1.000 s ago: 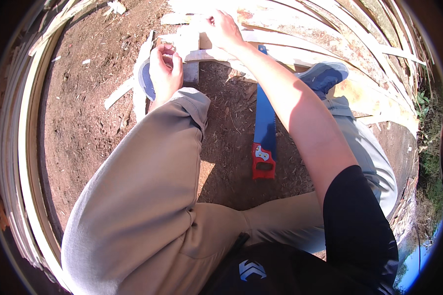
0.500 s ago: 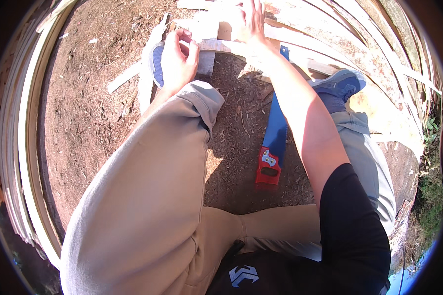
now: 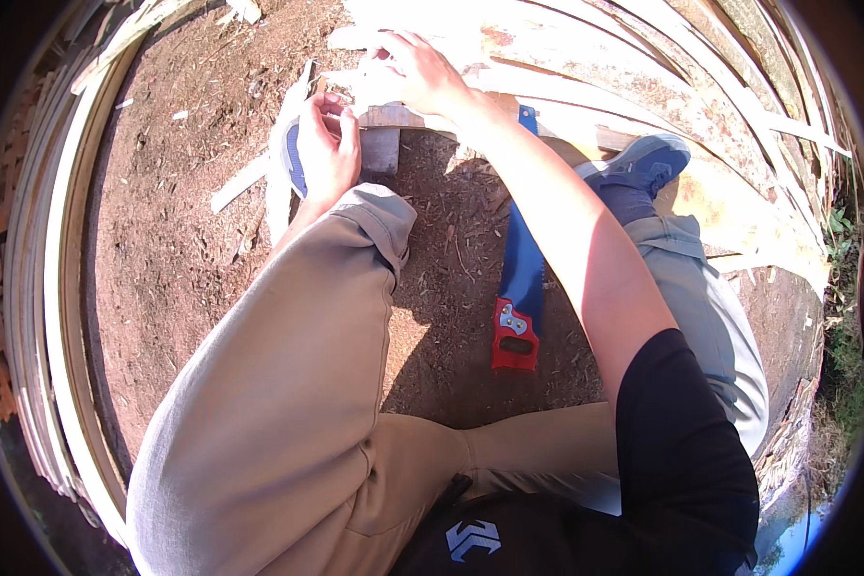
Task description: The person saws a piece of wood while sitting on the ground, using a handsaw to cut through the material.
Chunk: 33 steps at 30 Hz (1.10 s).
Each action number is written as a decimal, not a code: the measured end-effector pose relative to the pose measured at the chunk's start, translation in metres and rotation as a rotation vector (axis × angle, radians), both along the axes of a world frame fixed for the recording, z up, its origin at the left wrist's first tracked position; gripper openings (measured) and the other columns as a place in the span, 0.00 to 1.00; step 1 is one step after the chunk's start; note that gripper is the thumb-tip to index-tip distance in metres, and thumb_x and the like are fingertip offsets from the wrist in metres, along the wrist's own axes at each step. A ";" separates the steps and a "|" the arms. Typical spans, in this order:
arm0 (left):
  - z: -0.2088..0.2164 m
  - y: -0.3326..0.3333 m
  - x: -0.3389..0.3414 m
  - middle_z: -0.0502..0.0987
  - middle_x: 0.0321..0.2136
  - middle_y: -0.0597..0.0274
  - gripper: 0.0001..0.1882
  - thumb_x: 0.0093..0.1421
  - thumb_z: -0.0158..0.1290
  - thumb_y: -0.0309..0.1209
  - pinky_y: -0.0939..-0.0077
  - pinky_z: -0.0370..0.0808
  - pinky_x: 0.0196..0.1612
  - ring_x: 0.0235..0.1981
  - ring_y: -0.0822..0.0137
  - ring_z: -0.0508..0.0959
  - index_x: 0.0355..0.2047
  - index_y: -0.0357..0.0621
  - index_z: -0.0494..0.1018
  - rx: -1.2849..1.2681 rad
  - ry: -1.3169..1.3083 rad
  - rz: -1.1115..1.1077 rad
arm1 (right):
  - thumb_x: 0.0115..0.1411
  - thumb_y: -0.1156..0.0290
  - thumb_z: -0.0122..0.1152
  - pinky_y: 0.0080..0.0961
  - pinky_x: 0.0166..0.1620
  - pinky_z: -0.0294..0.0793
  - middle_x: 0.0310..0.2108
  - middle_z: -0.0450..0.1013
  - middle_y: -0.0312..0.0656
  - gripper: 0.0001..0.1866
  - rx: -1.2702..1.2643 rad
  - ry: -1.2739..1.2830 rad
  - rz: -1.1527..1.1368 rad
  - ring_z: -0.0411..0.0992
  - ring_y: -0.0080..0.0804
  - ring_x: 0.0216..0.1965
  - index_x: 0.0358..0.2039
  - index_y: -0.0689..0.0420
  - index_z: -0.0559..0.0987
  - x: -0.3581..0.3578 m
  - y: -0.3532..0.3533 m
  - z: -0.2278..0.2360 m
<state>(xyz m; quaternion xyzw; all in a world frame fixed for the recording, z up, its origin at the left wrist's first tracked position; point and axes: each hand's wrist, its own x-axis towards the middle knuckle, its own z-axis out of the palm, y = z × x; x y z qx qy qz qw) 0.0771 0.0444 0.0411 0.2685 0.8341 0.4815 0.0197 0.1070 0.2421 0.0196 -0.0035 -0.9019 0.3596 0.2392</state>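
My left hand (image 3: 333, 149) is beside my left shoe, near the end of a pale wooden board (image 3: 394, 117). Its fingers are curled toward the thumb; whatever they may hold is hidden. Just right of it and a bit farther off, my right hand (image 3: 418, 75) hovers over or rests on sunlit wood, fingers bent in. Glare washes out its fingertips. A short wood block (image 3: 381, 152) shows under the near edge of the board. Between my legs a handsaw (image 3: 520, 274) with a blue blade and red handle lies on the ground, its tip reaching the boards.
Long pale planks (image 3: 634, 72) spread across the far right. Stacked timber (image 3: 60, 278) curves along the left edge. A thin wood strip (image 3: 240, 182) lies by my left shoe (image 3: 295, 154). My right shoe (image 3: 648, 163) stands among the planks. Wood chips litter the dirt.
My right hand has moved left and nearer to my left hand, its fingers going from stretched out to bent. My left hand sits slightly lower in the picture, still curled.
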 end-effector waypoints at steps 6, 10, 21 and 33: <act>-0.021 -0.008 -0.011 0.73 0.33 0.62 0.10 0.69 0.49 0.25 0.77 0.71 0.34 0.31 0.74 0.72 0.48 0.37 0.67 0.195 0.139 0.172 | 0.62 0.62 0.57 0.43 0.67 0.62 0.59 0.70 0.51 0.19 0.312 -0.319 0.238 0.62 0.47 0.65 0.51 0.56 0.79 -0.014 -0.052 -0.022; -0.013 0.007 -0.001 0.73 0.31 0.64 0.07 0.70 0.48 0.26 0.78 0.70 0.33 0.28 0.76 0.70 0.45 0.37 0.70 0.163 0.059 0.124 | 0.64 0.56 0.53 0.48 0.68 0.61 0.62 0.68 0.54 0.23 0.249 -0.423 0.223 0.58 0.50 0.68 0.54 0.56 0.76 -0.023 -0.055 -0.041; -0.007 -0.009 0.003 0.76 0.28 0.62 0.07 0.70 0.47 0.26 0.78 0.71 0.34 0.27 0.74 0.73 0.44 0.37 0.71 0.263 -0.049 0.125 | 0.60 0.55 0.57 0.42 0.60 0.65 0.46 0.79 0.45 0.13 -0.057 -0.716 -0.182 0.72 0.42 0.57 0.37 0.45 0.85 -0.056 -0.090 -0.019; 0.002 -0.008 0.005 0.75 0.28 0.65 0.06 0.71 0.46 0.27 0.83 0.69 0.29 0.24 0.79 0.70 0.44 0.40 0.70 0.188 -0.044 0.106 | 0.63 0.51 0.49 0.36 0.40 0.79 0.26 0.81 0.44 0.23 -0.071 -0.664 -0.315 0.81 0.39 0.33 0.23 0.51 0.86 -0.051 -0.085 -0.013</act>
